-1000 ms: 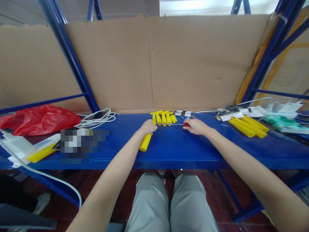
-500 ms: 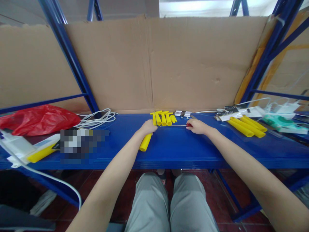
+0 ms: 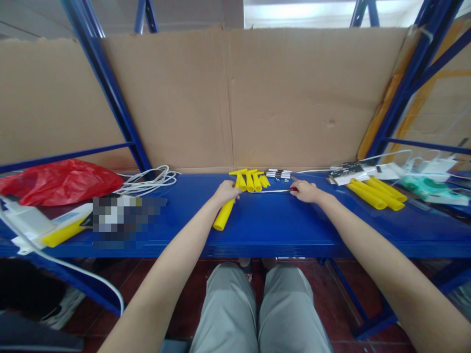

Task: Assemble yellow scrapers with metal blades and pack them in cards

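My left hand (image 3: 225, 192) is closed around the upper part of a yellow tube (image 3: 223, 218), whose wide round end slants down toward the table's front edge. My right hand (image 3: 306, 191) grips the dark red handle of what looks like a screwdriver (image 3: 273, 191). Its thin metal shaft points left, and the tip stops a little short of the tube and left hand. Just behind lie several yellow T-shaped pieces (image 3: 250, 182) in a row. To their right sit a stack of white and black sticks (image 3: 278, 173) and small metal bits (image 3: 286, 180).
A red plastic bag (image 3: 69, 181), coiled white cable (image 3: 156, 180) and another yellow tube (image 3: 62, 234) lie on the left. More yellow tubes (image 3: 370, 196) and a black-and-white package (image 3: 348, 173) are on the right. A cardboard wall (image 3: 294, 98) stands behind the blue table (image 3: 272, 230).
My right hand and the screwdriver have moved slightly right, drawing the shaft away from my left hand. My left hand stays nearly in place on the yellow tube.
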Demonstrator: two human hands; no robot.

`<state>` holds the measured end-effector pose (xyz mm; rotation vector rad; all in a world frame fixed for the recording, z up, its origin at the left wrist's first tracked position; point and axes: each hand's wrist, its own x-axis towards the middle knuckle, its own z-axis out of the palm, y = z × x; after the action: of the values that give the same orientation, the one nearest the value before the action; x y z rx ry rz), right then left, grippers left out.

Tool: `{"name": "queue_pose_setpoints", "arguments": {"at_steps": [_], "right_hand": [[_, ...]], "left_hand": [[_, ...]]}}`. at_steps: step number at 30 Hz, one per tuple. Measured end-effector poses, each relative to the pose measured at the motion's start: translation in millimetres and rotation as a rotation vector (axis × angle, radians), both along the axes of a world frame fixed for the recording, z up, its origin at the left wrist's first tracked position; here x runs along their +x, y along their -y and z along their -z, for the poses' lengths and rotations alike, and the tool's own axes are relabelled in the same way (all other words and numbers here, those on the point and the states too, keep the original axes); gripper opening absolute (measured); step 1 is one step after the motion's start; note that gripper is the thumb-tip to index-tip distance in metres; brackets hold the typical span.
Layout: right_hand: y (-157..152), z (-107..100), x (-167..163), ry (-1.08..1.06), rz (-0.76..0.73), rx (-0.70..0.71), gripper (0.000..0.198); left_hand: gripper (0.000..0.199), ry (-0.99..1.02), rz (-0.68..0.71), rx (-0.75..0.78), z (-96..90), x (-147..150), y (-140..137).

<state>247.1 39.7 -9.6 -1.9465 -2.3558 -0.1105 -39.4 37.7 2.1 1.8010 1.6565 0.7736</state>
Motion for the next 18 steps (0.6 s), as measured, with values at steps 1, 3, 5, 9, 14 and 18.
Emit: {"name": "queue_pose_setpoints", "arguments": {"at_steps": [1, 3, 5, 9, 14, 18], "right_hand": [[0.0, -0.3, 0.6, -0.004, -0.001, -0.003, 0.029], [0.2, -0.6, 1.4, -0.013, -0.004, -0.004, 0.029], [0.3, -0.4, 2.0, -0.020, -0.006, 0.007, 0.029], [-0.5, 0.9, 3.3, -0.023, -0.021, 0.027, 0.028], [1.8, -0.3, 1.0, -0.049, -0.008, -0.017, 0.034], [5.7, -0.6, -6.1, -0.094, -0.007, -0.032, 0.043]], "left_hand": [[0.014, 0.035, 0.001, 0.008, 0.3, 0.4, -0.7], [0.017, 0.111, 0.014, 0.025, 0.5, 1.5, -1.3], [0.023, 0.173, 0.032, 0.039, 0.2, 2.7, -0.9], [0.047, 0.208, 0.034, 0.070, -0.2, 4.3, 2.0], [0.062, 0.001, 0.050, 0.186, 0.4, 3.7, 5.4], [0.059, -0.224, 0.062, 0.285, -0.2, 3.1, 7.3]]}}
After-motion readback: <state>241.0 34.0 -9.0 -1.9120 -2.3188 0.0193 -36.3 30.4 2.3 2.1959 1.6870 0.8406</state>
